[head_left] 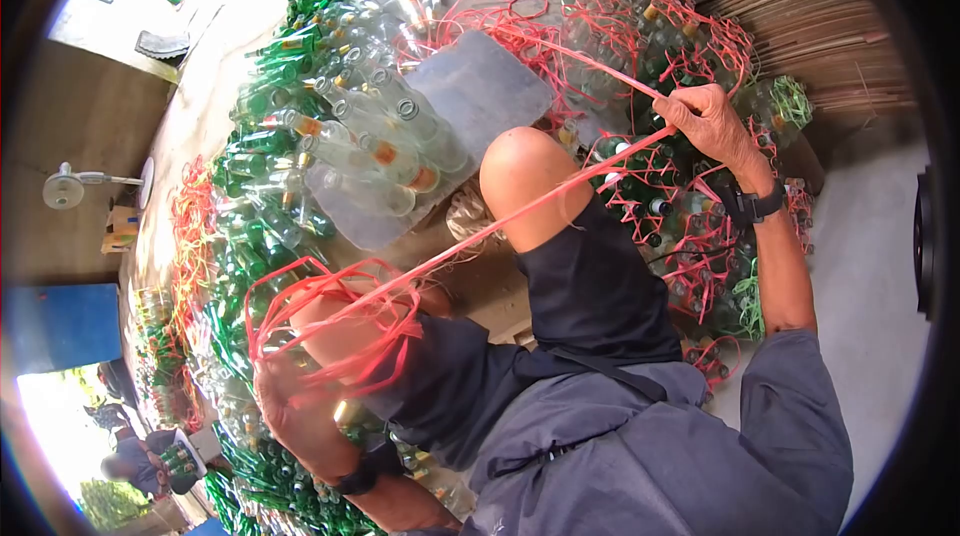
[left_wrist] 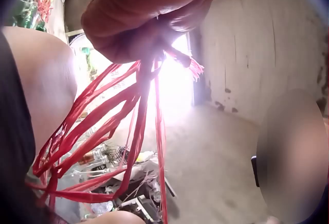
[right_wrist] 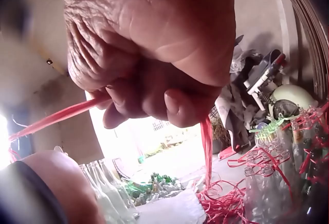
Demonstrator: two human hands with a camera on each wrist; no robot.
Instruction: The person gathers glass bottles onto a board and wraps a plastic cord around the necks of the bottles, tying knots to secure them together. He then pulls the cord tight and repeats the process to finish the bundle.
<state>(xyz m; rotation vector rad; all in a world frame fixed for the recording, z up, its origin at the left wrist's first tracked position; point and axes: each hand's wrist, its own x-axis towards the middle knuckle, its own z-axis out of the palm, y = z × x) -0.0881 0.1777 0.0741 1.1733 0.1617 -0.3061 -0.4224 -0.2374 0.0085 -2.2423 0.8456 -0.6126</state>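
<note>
Head view: the left hand point(head_left: 287, 404) grips looped red twine point(head_left: 402, 328), apparently partly gathered; the right hand point(head_left: 716, 131) grips its taut strand point(head_left: 540, 200); a tangled pile point(head_left: 537, 42) looks ungathered.

The R hand point(head_left: 712, 126) grips a pink strip point(head_left: 500, 224), which is stretched to the L hand point(head_left: 300, 401), near left, holding pink loops point(head_left: 405, 321). Clear bottles point(head_left: 385, 151) lie on a grey sheet point(head_left: 490, 86), w/ green bottles point(head_left: 245, 161) on the left & a brown stack point(head_left: 800, 26) far right.

Grey shirt point(head_left: 640, 456), seemingly black shorts point(head_left: 600, 296)
</note>
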